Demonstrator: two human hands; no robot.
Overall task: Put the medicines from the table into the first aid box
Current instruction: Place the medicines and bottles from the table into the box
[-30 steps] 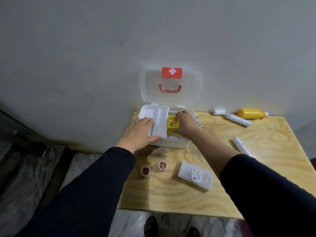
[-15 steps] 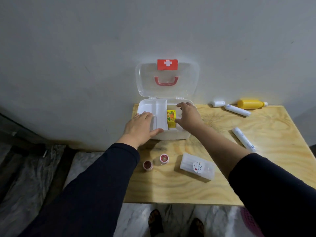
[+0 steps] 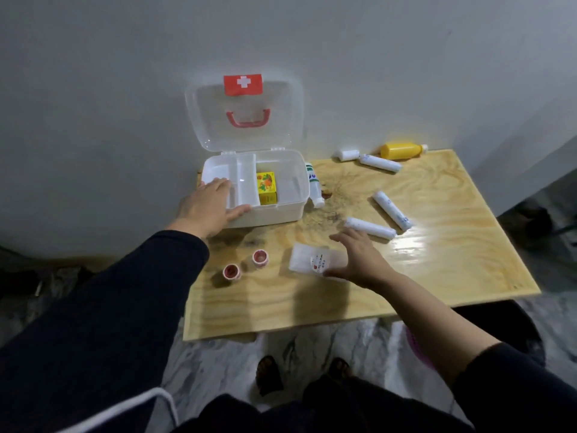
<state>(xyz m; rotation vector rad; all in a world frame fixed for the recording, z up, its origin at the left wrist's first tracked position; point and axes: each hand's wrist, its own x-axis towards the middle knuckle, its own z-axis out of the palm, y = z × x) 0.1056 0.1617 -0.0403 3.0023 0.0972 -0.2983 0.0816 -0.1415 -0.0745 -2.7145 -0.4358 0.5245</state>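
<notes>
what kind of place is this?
Probably a room at home, not a clinic: a small plywood table pushed against a bare grey wall, marble-patterned floor, and a household first aid box among loose medicines.

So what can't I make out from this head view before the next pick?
- Clear plastic packet: right end covered by the right hand; label print too small to read.
- Green-striped white bottle: partly hidden behind the white first aid box.
- Box's near-left corner: under the left hand.
- Yellow carton: picture blurred.
</notes>
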